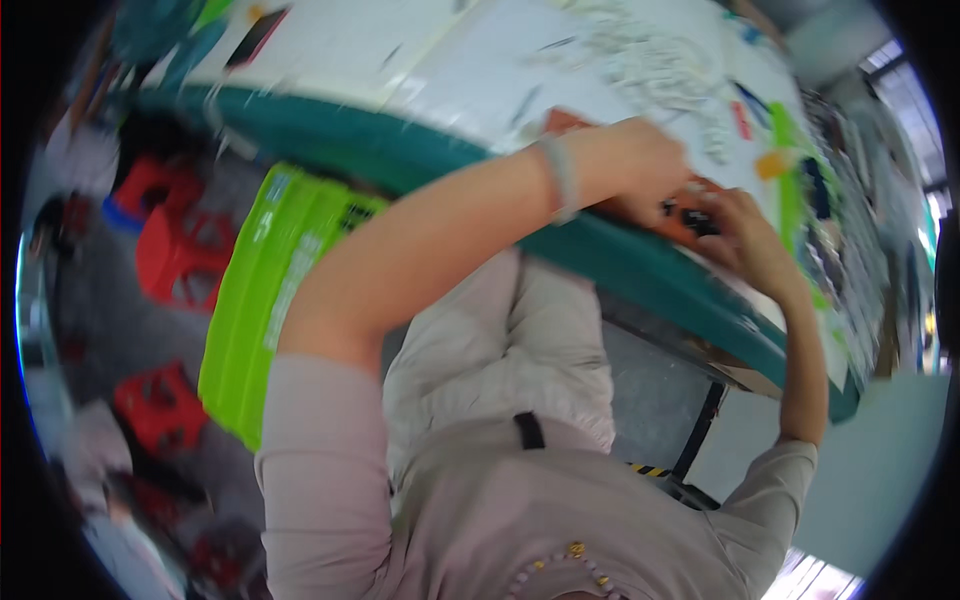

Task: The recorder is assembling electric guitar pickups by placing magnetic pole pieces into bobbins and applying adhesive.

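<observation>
An orange-brown board lies along the near edge of the white table. My left hand bends over it, fingers curled down and closed. Whatever is in its grip is hidden under the hand. To the right, my right hand closes its fingers at the side of a small black part, which rests over the board. Small pale bits lie between the two hands, too blurred to name.
A heap of white cord-like pieces covers the table beyond my hands. A red piece and a yellow-orange item lie to the right. A lime-green crate stands at my left, with red stools behind it.
</observation>
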{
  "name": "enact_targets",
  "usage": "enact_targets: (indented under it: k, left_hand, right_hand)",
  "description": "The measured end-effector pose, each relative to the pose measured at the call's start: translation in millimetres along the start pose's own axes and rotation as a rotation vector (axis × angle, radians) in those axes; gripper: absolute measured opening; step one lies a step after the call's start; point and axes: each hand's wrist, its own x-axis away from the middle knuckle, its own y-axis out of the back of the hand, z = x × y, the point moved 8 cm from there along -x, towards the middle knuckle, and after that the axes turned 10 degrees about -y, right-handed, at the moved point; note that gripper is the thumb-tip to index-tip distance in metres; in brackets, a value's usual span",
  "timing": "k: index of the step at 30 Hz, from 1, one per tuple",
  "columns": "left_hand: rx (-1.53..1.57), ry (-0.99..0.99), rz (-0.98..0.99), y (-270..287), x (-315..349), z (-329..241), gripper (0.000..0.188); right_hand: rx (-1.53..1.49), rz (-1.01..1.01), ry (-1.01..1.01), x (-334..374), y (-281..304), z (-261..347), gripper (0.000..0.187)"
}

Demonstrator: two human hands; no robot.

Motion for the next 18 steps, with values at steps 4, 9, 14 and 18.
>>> enact_targets:
  k: [4,9,14,18]
  left_hand:
    - [0.030,-0.144,0.253,-6,-34,-3,0.027]
    - [-0.069,-0.152,0.096,2,-3,-1,0.028]
    - [-0.028,-0.077,-0.112,25,11,11,0.035]
    - [0.004,0.072,-0.220,92,77,22,0.036]
  right_hand:
    - [-0.077,0.124,-0.079,-6,-7,-13,0.028]
    - [0.029,0.019,-0.035,-13,-14,2,0.025]
    - [-0.036,0.063,-0.307,-5,-11,-10,0.021]
    - [0.120,-0.208,-0.196,27,19,2,0.029]
